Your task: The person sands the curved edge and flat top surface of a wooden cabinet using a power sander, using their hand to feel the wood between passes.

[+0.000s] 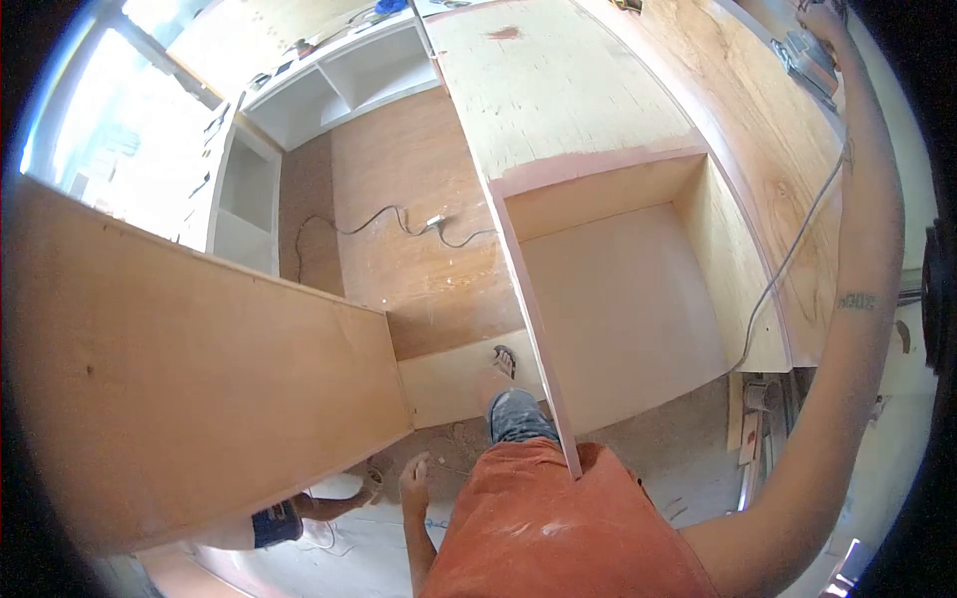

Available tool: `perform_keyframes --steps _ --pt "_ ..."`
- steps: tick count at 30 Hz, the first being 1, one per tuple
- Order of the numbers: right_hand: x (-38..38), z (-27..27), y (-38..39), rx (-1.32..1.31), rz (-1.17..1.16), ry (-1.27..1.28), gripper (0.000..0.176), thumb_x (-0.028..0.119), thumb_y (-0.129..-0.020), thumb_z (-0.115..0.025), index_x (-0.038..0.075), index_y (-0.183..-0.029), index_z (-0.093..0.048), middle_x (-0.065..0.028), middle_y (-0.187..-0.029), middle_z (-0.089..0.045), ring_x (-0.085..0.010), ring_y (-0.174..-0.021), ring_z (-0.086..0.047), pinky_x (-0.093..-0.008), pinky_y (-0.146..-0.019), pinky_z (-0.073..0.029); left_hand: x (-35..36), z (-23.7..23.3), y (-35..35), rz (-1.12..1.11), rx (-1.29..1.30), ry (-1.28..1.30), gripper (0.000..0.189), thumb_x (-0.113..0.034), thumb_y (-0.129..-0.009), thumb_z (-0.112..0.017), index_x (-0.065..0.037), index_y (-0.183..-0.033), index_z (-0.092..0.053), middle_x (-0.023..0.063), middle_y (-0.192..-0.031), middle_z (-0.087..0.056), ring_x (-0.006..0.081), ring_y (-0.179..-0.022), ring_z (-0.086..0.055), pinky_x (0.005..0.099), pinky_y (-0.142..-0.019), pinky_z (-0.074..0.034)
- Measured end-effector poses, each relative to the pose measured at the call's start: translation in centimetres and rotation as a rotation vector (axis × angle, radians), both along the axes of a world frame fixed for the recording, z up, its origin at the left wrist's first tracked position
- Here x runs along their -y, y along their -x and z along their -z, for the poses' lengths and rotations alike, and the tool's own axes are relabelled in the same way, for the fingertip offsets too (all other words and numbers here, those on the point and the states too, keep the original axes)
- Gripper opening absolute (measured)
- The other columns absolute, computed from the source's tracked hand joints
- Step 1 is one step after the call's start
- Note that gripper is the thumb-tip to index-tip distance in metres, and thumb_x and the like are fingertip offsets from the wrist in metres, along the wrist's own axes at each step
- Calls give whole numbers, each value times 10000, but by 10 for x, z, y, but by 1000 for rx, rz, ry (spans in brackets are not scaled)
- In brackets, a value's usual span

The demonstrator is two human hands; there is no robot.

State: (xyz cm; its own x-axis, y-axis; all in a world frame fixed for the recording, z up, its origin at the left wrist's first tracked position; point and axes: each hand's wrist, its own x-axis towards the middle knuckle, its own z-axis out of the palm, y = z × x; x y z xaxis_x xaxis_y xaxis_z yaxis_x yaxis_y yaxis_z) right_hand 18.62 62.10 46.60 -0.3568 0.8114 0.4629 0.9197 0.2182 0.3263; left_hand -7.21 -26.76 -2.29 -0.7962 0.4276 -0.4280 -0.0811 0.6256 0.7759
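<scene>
My right hand [821,20] is at the top right, at the end of my stretched-out arm. Its fingers are wrapped round a grey-blue power tool [809,66], which rests on a wooden panel [738,100]; a grey cord [797,254] trails down from the tool. My left hand [414,480] hangs low beside my orange shirt, its fingers curled together, and nothing shows in them. Nearest to it is the bottom corner of a large brown board [229,369]. An open wooden cabinet box [618,299] with a pale inside lies between my two arms.
Another person's hand [372,482] and forearm show beneath the brown board. A black cable with a plug [436,223] lies on the brown wooden surface. White shelf units [384,70] stand at the upper left. My foot [505,359] is on a pale board.
</scene>
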Motion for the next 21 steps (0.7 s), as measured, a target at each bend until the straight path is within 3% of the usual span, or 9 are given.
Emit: perform_keyframes --steps 1,3,5,7,9,12,16,18,21 --pt "2 -2 4 -19 12 2 693 355 -833 -731 -11 -1375 -501 -280 -1274 -637 -385 -1172 -643 -462 -985 -514 -25 -5 23 101 -134 0 331 -207 -1015 -516 22 -1188 -681 137 -1095 -714 245 -992 -673 367 -891 -515" --pt "10 -4 4 -71 32 3 705 354 -828 -732 -2 -1385 -487 -282 -1280 -632 -388 -1174 -640 -465 -981 -517 -91 -24 66 218 -78 2 320 -187 -994 -511 19 -1170 -683 177 -1107 -707 301 -1049 -664 386 -928 -500" --pt "15 0 13 -110 40 22 717 352 -823 -733 8 -1396 -474 -284 -1285 -627 -390 -1176 -637 -469 -978 -519 -157 -25 114 514 -188 13 291 -166 -975 -518 8 -1133 -689 206 -1105 -695 344 -1047 -660 405 -931 -502" --pt "30 3 16 -157 69 35 731 351 -817 -734 17 -1407 -460 -285 -1291 -622 -393 -1178 -635 -472 -974 -522 -235 -35 152 778 -232 -157 263 -150 -957 -531 -8 -1121 -680 225 -1090 -677 382 -1044 -647 431 -922 -502" --pt "40 13 19 -222 105 64 745 349 -812 -735 26 -1417 -446 -287 -1297 -617 -395 -1180 -632 -475 -970 -524 -307 -53 179 939 -359 -104 241 -162 -979 -532 -24 -1124 -665 226 -1091 -669 391 -1018 -645 452 -893 -508" --pt "57 14 29 -335 156 95 767 347 -804 -737 40 -1433 -425 -290 -1305 -610 -399 -1182 -628 -481 -965 -528 -406 -109 187 831 -395 -348 175 -125 -994 -553 -28 -1099 -653 204 -1082 -659 359 -954 -651 443 -841 -525" --pt "78 13 23 -461 227 125 798 344 -793 -740 58 -1455 -398 -293 -1316 -600 -404 -1186 -623 -488 -958 -533 -455 -154 159 882 -365 -581 108 -42 -965 -597 -23 -1057 -651 162 -1076 -658 315 -924 -654 413 -809 -535" --pt "62 39 -10 -180 26 8 569 421 -916 -665 76 -1360 -586 -220 -1370 -585 -393 -1189 -619 -455 -1003 -508 -456 -142 144 960 -412 -686 130 -4 -928 -615 -28 -1052 -643 138 -1073 -659 314 -926 -651 393 -802 -534" --pt "53 57 -41 -145 100 7 574 458 -932 -637 155 -1412 -553 -161 -1476 -493 -393 -1227 -588 -478 -1007 -506 -464 -140 127 1170 -598 -726 255 44 -840 -630 -47 -1079 -632 128 -1060 -647 339 -965 -641 390 -816 -531"
